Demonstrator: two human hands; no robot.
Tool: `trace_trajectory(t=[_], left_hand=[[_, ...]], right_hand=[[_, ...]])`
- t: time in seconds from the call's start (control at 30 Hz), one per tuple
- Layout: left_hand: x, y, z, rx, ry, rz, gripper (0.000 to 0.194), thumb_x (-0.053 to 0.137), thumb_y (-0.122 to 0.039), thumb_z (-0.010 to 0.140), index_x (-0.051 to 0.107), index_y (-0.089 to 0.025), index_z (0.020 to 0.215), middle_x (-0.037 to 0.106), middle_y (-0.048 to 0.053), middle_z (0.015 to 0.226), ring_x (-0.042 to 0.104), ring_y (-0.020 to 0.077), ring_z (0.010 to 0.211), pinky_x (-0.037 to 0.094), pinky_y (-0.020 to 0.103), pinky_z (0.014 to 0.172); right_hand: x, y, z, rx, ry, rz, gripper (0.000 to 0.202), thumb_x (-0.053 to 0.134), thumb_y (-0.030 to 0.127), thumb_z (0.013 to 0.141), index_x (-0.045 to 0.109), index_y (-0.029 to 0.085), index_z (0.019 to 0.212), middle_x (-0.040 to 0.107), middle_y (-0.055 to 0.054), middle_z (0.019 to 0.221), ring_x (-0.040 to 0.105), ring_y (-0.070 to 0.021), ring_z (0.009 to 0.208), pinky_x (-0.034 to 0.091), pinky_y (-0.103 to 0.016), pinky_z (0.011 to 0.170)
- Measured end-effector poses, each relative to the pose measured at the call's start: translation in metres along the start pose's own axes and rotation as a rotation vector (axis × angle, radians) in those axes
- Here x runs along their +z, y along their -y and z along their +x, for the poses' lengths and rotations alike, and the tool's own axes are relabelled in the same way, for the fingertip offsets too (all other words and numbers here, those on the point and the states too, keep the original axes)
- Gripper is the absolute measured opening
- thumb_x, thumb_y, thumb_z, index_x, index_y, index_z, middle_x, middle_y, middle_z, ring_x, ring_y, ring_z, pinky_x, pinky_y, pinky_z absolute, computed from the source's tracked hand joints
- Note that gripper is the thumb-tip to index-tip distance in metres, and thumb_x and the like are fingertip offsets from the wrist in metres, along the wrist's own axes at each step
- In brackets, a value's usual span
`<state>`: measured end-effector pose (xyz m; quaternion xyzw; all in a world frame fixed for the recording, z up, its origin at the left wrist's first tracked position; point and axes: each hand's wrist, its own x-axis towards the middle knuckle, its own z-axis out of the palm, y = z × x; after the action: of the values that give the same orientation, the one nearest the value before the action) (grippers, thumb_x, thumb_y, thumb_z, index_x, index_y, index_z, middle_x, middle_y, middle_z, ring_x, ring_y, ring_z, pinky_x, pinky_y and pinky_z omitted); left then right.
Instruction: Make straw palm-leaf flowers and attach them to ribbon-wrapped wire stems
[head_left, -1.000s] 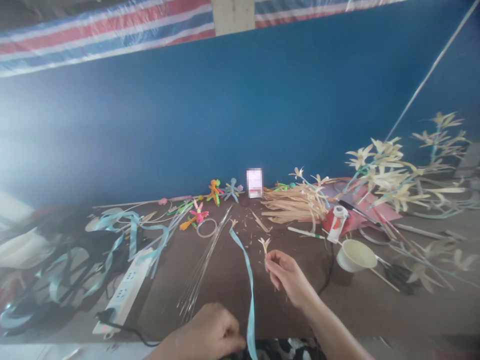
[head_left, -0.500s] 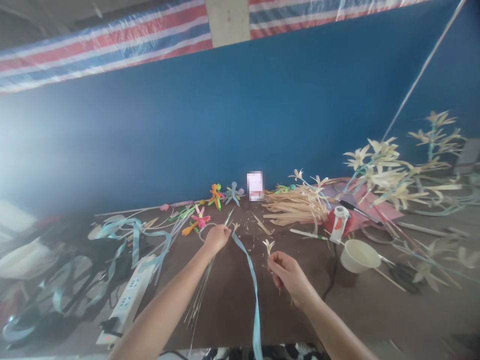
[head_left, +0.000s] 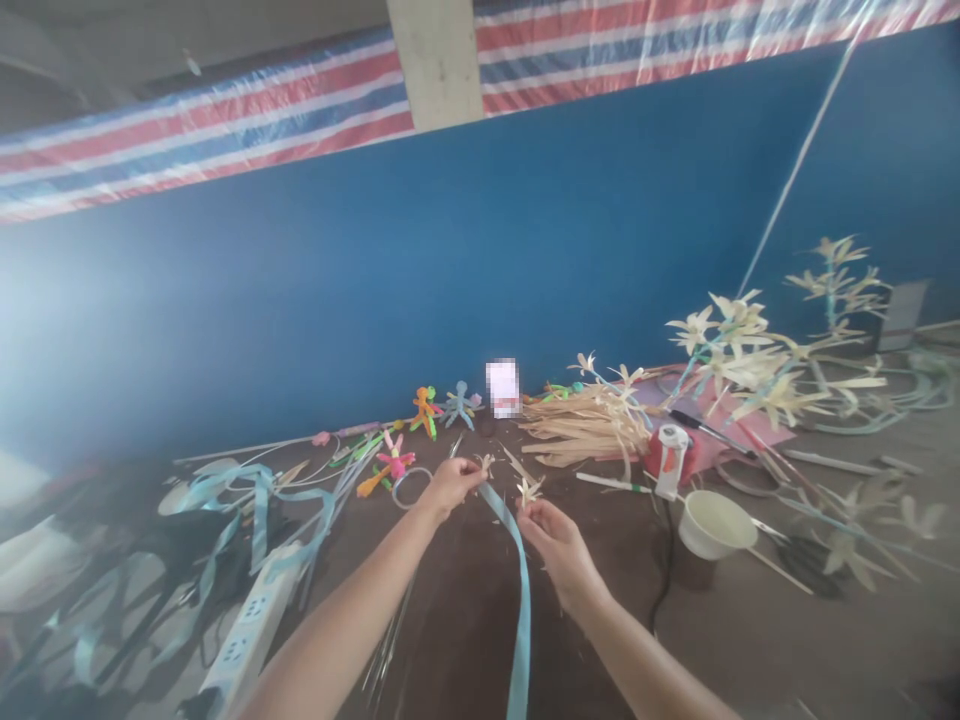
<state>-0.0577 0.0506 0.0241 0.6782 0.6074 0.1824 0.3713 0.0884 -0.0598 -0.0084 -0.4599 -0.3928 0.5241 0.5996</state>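
Note:
My left hand (head_left: 454, 488) is closed in a pinch, with a small pale flower (head_left: 486, 464) sticking out at its fingertips. From just below that flower a light blue ribbon (head_left: 523, 590) hangs down across the brown table (head_left: 465, 620) to its front. Facing it, my right hand (head_left: 553, 540) pinches another small cream flower (head_left: 529, 491), petals up. The two flowers are close together but apart. Under my left forearm lies a bundle of thin wires (head_left: 390, 640), partly hidden.
Behind my hands lie colourful pipe-cleaner figures (head_left: 395, 458) and a pile of tan strips (head_left: 585, 425). To the right stand a white cup (head_left: 718, 524), a white-and-red device (head_left: 672, 460) and finished flower stems (head_left: 739, 345). A power strip (head_left: 244, 630) and loose blue ribbon (head_left: 259, 500) lie left.
My left hand has moved right and its flower with the ribbon came along. My right hand has shifted slightly left, bringing the two flowers nearer each other. The view has tilted up a little.

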Motion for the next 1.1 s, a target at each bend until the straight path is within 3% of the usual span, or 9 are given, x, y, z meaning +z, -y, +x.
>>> trace_trajectory(t=[0.17, 0.3, 0.4, 0.5, 0.57, 0.7, 0.8, 0.93, 1.1], left_hand=[[-0.010, -0.051, -0.031, 0.166, 0.023, -0.447, 0.028, 0.057, -0.041, 0.064, 0.054, -0.015, 0.075, 0.054, 0.000, 0.063, 0.051, 0.0099, 0.052, 0.035, 0.018, 0.043], [-0.030, -0.089, -0.053, 0.235, 0.003, -0.609, 0.025, 0.061, -0.037, 0.063, 0.052, -0.015, 0.072, 0.053, -0.002, 0.058, 0.052, 0.0097, 0.051, 0.037, 0.017, 0.044], [-0.044, -0.103, -0.061, 0.263, 0.039, -0.662, 0.023, 0.059, -0.035, 0.066, 0.051, -0.014, 0.071, 0.055, -0.001, 0.056, 0.055, 0.0102, 0.051, 0.039, 0.018, 0.046], [-0.046, -0.100, -0.060, 0.250, 0.056, -0.770, 0.022, 0.058, -0.035, 0.068, 0.050, -0.015, 0.073, 0.057, 0.000, 0.061, 0.058, 0.0118, 0.056, 0.042, 0.018, 0.048], [-0.039, -0.089, -0.055, 0.207, 0.068, -0.816, 0.024, 0.059, -0.035, 0.067, 0.049, -0.015, 0.075, 0.057, 0.000, 0.064, 0.060, 0.0130, 0.057, 0.043, 0.019, 0.048], [-0.016, -0.059, -0.043, 0.095, 0.054, -0.824, 0.027, 0.060, -0.036, 0.065, 0.049, -0.015, 0.076, 0.058, 0.000, 0.066, 0.060, 0.0132, 0.056, 0.044, 0.019, 0.047], [-0.003, -0.042, -0.039, 0.054, 0.040, -0.802, 0.027, 0.061, -0.037, 0.064, 0.050, -0.016, 0.076, 0.058, 0.000, 0.065, 0.060, 0.0129, 0.055, 0.044, 0.020, 0.047], [0.008, -0.033, -0.040, 0.031, 0.059, -0.811, 0.026, 0.061, -0.036, 0.064, 0.050, -0.017, 0.077, 0.058, -0.002, 0.065, 0.061, 0.0125, 0.056, 0.043, 0.018, 0.045], [0.018, -0.028, -0.045, 0.021, 0.037, -0.832, 0.026, 0.062, -0.036, 0.063, 0.051, -0.017, 0.077, 0.058, -0.003, 0.064, 0.060, 0.0117, 0.053, 0.043, 0.018, 0.044]], right_hand=[[0.019, 0.035, 0.006, -0.069, 0.055, 0.127, 0.017, 0.056, 0.033, 0.071, 0.048, 0.018, 0.070, 0.054, -0.001, 0.074, 0.051, -0.0129, 0.071, 0.039, -0.022, 0.065], [0.012, 0.077, -0.002, 0.001, 0.176, 0.220, 0.022, 0.056, 0.039, 0.070, 0.047, 0.019, 0.071, 0.055, -0.001, 0.073, 0.053, -0.0129, 0.064, 0.042, -0.024, 0.061], [-0.004, 0.107, -0.011, 0.028, 0.255, 0.215, 0.021, 0.056, 0.039, 0.070, 0.047, 0.020, 0.075, 0.058, -0.003, 0.079, 0.052, -0.0110, 0.054, 0.042, -0.025, 0.056], [-0.020, 0.119, -0.014, -0.020, 0.277, 0.105, 0.018, 0.055, 0.037, 0.071, 0.049, 0.020, 0.072, 0.059, -0.003, 0.081, 0.053, -0.0110, 0.055, 0.041, -0.026, 0.060], [-0.028, 0.109, -0.012, -0.063, 0.262, 0.011, 0.016, 0.055, 0.034, 0.072, 0.050, 0.019, 0.070, 0.058, -0.002, 0.076, 0.052, -0.0099, 0.055, 0.040, -0.026, 0.062], [-0.040, 0.062, 0.003, -0.079, 0.169, -0.222, 0.013, 0.052, 0.031, 0.072, 0.052, 0.018, 0.072, 0.052, 0.002, 0.054, 0.048, -0.0107, 0.050, 0.037, -0.023, 0.054], [-0.049, 0.032, 0.018, -0.157, 0.015, -0.365, 0.013, 0.053, 0.030, 0.070, 0.052, 0.017, 0.069, 0.054, 0.000, 0.059, 0.049, -0.0123, 0.055, 0.036, -0.023, 0.054], [-0.055, 0.015, 0.039, -0.219, -0.069, -0.528, 0.015, 0.047, 0.029, 0.071, 0.053, 0.017, 0.069, 0.053, 0.001, 0.060, 0.047, -0.0118, 0.055, 0.035, -0.021, 0.052], [-0.054, -0.004, 0.053, -0.150, -0.075, -0.727, 0.012, 0.047, 0.024, 0.067, 0.056, 0.017, 0.065, 0.054, 0.001, 0.057, 0.048, -0.0120, 0.054, 0.034, -0.020, 0.051]])
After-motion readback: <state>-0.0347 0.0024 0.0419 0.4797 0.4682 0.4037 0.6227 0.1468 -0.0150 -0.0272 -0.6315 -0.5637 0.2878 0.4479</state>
